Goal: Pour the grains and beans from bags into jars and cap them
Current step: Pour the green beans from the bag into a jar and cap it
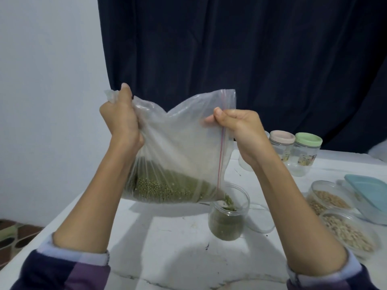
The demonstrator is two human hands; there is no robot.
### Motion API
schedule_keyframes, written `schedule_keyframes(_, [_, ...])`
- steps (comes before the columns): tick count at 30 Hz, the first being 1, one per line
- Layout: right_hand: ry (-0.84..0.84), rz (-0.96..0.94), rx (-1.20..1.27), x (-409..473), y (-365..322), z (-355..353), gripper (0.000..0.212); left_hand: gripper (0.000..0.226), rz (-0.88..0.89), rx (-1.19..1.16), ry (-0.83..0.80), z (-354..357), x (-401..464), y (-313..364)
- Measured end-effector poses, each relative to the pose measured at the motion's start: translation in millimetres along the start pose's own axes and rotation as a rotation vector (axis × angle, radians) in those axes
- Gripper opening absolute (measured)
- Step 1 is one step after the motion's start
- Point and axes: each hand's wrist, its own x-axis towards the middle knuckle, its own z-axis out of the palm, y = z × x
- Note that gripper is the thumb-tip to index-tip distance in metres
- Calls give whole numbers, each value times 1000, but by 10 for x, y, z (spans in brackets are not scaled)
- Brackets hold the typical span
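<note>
**Mung beans going from zip bag into a clear jar**

Nearest are the two sleeves, dark navy and purple with pale cuffs, pushed up the forearms: the left sleeve (62, 268) at the bottom left corner and the right sleeve (326, 275) at the bottom right. Both bare forearms rise over a white table (167, 248).

Between the arms, a little to the right, stands a clear plastic jar (229, 214), uncapped and partly filled with green mung beans (167, 188). A thin stream of them drops into its mouth from the low corner of a clear zip bag (180, 147), which is held tilted above the jar. Most of the beans sit heaped along the bag's bottom edge.

The left hand (121, 120) is curled tight round the bunched upper left corner of the bag. The right hand (238, 126) pinches the bag's edge at the red zip strip, thumb on the near side.

At the right edge sit two uncapped jars of pale grains (326, 197) and (351, 233), with a light blue lidded container (368, 191) just beside them. Farther back stand two capped clear jars, one with a pink lid (281, 137) and one with a green lid (308, 140). Behind everything hangs a dark navy curtain (251, 49) beside a white wall (46, 80).
</note>
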Motion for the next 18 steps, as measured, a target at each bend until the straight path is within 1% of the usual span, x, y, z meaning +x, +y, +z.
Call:
schedule_keyframes(2, [41, -16, 26, -4, -13, -10, 23, 39, -1, -17, 1, 3, -4, 8])
schedule_keyframes(5, [-19, -8, -25, -2, -22, -9, 23, 40, 3, 0, -5, -5, -10, 12])
schedule_keyframes(8, [10, -9, -12, 6, -41, -4, 22, 40, -1, -15, 9, -13, 6, 19])
schedule_keyframes(11, [-61, 20, -61, 27, -69, 31, 23, 40, 2, -13, 11, -18, 10, 7])
schedule_keyframes(14, [15, 29, -37, 81, -68, 26, 24, 40, -7, -37, 14, -28, 20, -1])
schedule_keyframes(18, [25, 49, 18, 115, -55, 7, 23, 41, 2, -35, 7, -24, 21, -4])
